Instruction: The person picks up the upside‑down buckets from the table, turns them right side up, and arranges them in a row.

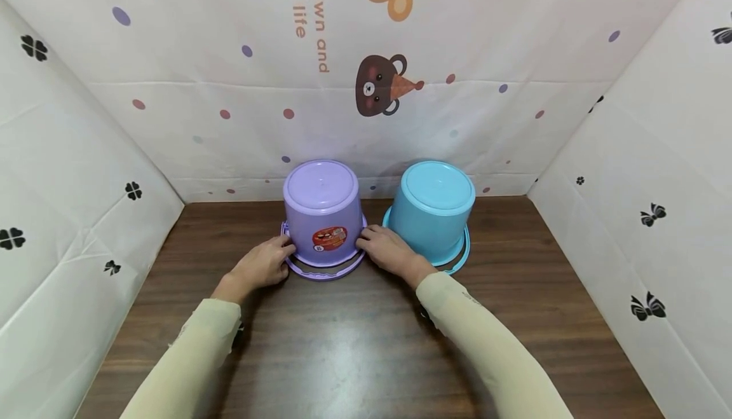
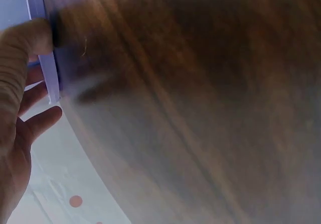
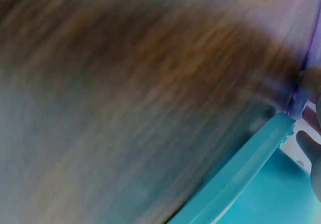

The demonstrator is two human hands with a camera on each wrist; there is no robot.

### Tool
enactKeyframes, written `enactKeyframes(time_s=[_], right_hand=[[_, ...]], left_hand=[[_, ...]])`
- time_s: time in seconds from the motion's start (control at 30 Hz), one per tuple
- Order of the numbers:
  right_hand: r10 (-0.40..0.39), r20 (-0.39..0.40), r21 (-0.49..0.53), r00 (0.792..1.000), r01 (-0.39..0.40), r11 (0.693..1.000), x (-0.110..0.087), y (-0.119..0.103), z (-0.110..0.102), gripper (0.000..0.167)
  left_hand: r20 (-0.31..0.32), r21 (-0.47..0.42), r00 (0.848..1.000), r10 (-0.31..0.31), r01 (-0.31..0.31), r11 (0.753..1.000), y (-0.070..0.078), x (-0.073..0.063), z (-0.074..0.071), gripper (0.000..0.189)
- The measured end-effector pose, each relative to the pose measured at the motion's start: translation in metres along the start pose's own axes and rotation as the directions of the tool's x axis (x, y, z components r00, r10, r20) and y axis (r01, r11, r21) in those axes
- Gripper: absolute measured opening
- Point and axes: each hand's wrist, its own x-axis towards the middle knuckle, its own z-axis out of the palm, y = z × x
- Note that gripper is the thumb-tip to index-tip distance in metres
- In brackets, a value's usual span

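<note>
An upside-down purple bucket (image 1: 300, 225) with a red label stands by the back wall, its handle (image 1: 326, 276) lying in front of it. My left hand (image 1: 263, 265) grips its rim at the left side; in the left wrist view the thumb lies on one side of the purple rim (image 2: 50, 78) and fingers on the other. On the opposite side, my right hand (image 1: 389, 250) holds the rim, between the purple bucket and an upside-down light blue bucket (image 1: 434, 231). The right wrist view shows only part of the right hand (image 3: 315, 153), near the blue rim (image 3: 246, 166).
Both buckets are on a dark brown wooden table (image 1: 320, 349). White sheets printed with dots and animals cover the back wall (image 1: 257, 133). Similar sheets form the left wall (image 1: 68, 171) and right wall (image 1: 629, 171).
</note>
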Motion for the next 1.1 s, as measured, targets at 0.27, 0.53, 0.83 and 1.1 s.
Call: enactKeyframes(time_s=[0.27,0.53,0.83,1.1], right_hand=[[-0.002,0.025,-0.044,1.000,0.004,0.999,0.001,-0.001,0.001,0.021],[-0.024,0.002,-0.056,1.000,0.024,0.998,0.002,0.002,0.001,0.023],[0.001,0.016,-0.057,1.000,0.000,0.998,0.005,-0.001,0.000,0.023],[0.025,-0.013,-0.100,1.000,-0.026,0.995,0.009,-0.005,0.004,0.020]], left_hand=[[-0.043,0.026,0.997,0.067,-0.066,0.998,0.000,-0.001,0.003,0.027],[-0.093,0.021,0.992,0.085,-0.083,0.996,-0.001,-0.001,0.008,0.027],[-0.187,0.103,0.977,0.106,-0.087,0.991,-0.003,-0.001,0.012,0.020],[-0.210,0.106,0.974,0.090,-0.069,0.992,-0.002,0.000,0.016,0.014]])
